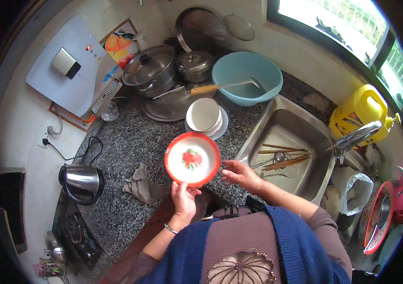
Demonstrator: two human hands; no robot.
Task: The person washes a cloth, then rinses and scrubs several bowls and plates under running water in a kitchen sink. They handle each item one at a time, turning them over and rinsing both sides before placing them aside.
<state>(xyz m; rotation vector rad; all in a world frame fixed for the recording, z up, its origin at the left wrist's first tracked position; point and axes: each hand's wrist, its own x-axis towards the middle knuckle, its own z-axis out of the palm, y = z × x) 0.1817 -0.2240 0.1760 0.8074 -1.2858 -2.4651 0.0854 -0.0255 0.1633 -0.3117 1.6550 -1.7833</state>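
Note:
My left hand (184,200) holds the near rim of a white enamel dish (201,167) with a red rim and a red flower in its middle. Close to the dish's right edge is my right hand (240,174), fingers apart, holding nothing. Behind the dish, white bowls (203,114) are stacked on a pale plate (225,124). A crumpled grey cloth (141,184) lies on the granite counter to the left. Wooden chopsticks (285,163) and metal utensils lie in the steel sink (294,184) on the right.
Lidded steel pots (151,71) and a light-blue basin (247,78) with a wood-handled ladle (205,89) across its rim stand at the back. A steel kettle (82,179) is at the left. Beside the faucet (359,135) stands a yellow jug (359,110).

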